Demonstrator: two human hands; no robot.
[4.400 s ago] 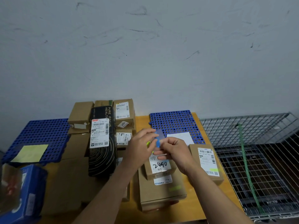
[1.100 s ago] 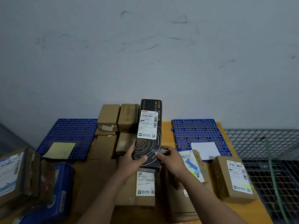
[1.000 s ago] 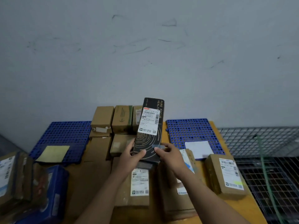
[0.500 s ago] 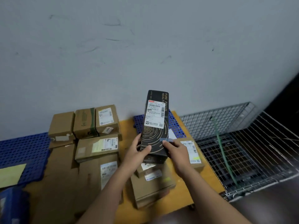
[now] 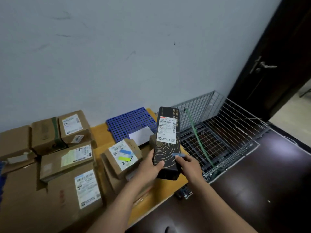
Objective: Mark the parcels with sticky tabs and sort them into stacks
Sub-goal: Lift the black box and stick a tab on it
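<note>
I hold a long black box [image 5: 165, 150] with gold rings and a white shipping label upright above the table's right end. My left hand [image 5: 150, 167] grips its lower left edge. My right hand [image 5: 188, 165] grips its lower right edge and pinches a blue sticky tab [image 5: 179, 155] against the box. Just left of it a small brown parcel [image 5: 122, 157] carries a blue tab and a yellow tab and sits on top of another box.
Several brown parcels [image 5: 67, 157] cover the yellow table [image 5: 99, 132] to the left. A blue perforated mat [image 5: 129, 123] with a white sheet lies at the back. A wire cage [image 5: 218, 137] with a green strap stands to the right, beside a dark door [image 5: 277, 56].
The black box left the pile on the left and moved right in both hands, now over the table's right end. The blue tab sits at my right fingers on the box.
</note>
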